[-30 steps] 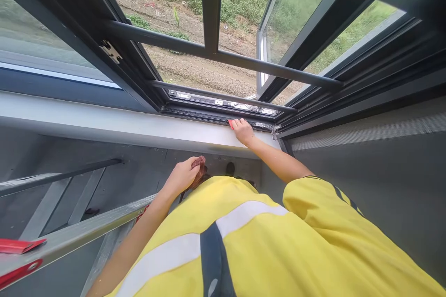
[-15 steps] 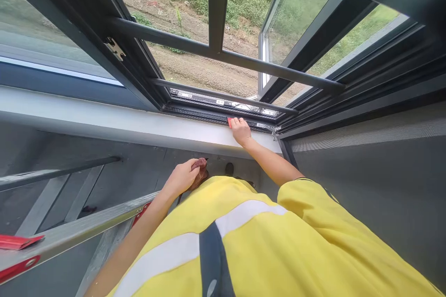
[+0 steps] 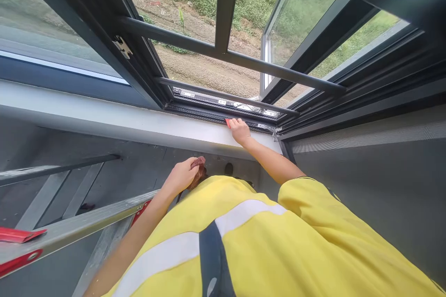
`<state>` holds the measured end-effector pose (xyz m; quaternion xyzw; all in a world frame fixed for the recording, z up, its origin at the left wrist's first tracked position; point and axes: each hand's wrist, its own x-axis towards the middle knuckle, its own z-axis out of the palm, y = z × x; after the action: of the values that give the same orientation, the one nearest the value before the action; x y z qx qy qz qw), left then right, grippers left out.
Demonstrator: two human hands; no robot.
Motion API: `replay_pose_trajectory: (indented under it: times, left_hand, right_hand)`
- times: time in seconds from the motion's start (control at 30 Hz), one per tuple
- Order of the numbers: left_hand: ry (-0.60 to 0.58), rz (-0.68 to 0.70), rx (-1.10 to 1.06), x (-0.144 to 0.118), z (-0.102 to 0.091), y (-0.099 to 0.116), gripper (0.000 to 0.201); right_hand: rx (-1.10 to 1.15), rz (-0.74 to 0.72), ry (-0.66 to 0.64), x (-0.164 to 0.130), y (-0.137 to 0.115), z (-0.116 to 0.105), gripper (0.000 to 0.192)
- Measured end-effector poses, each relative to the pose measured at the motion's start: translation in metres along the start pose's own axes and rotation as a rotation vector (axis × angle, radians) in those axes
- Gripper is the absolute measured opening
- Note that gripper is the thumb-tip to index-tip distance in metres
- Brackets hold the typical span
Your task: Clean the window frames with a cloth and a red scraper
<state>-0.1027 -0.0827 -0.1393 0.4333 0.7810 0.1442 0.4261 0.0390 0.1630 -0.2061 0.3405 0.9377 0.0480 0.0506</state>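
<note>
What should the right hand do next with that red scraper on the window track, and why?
Probably slide the red scraper further left along the window track. The right hand presses it there, with clear film bunched to its right and the left hand holding a cloth.

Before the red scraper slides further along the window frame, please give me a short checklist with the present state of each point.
1. right hand grips the red scraper: ok.
2. Scraper edge meets the window frame: ok.
3. left hand holds the brown cloth, away from the frame: ok.
4. Film scraps remain right of the hand: not ok.
5. Footing on the ladder: cannot tell.
</note>
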Motion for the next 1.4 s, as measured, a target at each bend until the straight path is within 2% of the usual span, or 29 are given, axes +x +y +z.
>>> replay_pose_trajectory:
  times: [0.3,0.37,0.5,0.6,0.67,0.77,0.93,1.1,1.23,1.4]
  left_hand:
    - [0.023,-0.013,-0.005,-0.002,0.001,-0.005,0.042]
    - [0.023,-0.018,-0.004,-0.002,0.002,-0.005,0.043]
    - [0.014,-0.019,-0.016,-0.003,0.003,-0.005,0.044]
    - [0.01,-0.014,-0.02,-0.003,0.003,-0.003,0.044]
    - [0.014,-0.008,-0.023,-0.003,0.003,-0.003,0.044]
    - [0.027,0.003,-0.027,-0.003,0.002,-0.003,0.043]
    - [0.047,-0.008,-0.038,-0.002,0.001,-0.006,0.043]
    - [0.06,0.006,-0.034,-0.003,-0.001,-0.006,0.043]
    - [0.069,0.005,-0.029,-0.005,-0.002,-0.006,0.042]
    - [0.058,0.014,-0.016,-0.006,-0.001,-0.007,0.042]
  right_hand:
    - [0.003,0.065,0.018,-0.01,-0.01,0.001,0.033]
    - [-0.001,0.083,-0.019,-0.008,-0.009,-0.006,0.033]
    - [0.056,0.071,-0.194,0.002,0.001,-0.028,0.029]
    - [0.059,0.093,-0.209,0.006,0.009,-0.038,0.031]
    - [0.036,0.076,-0.199,0.006,0.012,-0.038,0.03]
    - [0.026,0.016,-0.25,0.004,0.016,-0.038,0.026]
    - [0.029,0.063,-0.251,0.005,0.023,-0.043,0.028]
    - [-0.002,0.001,-0.311,0.01,0.029,-0.047,0.03]
    - [-0.004,0.052,-0.301,0.011,0.031,-0.049,0.031]
    - [-0.04,-0.065,-0.331,0.011,0.036,-0.049,0.028]
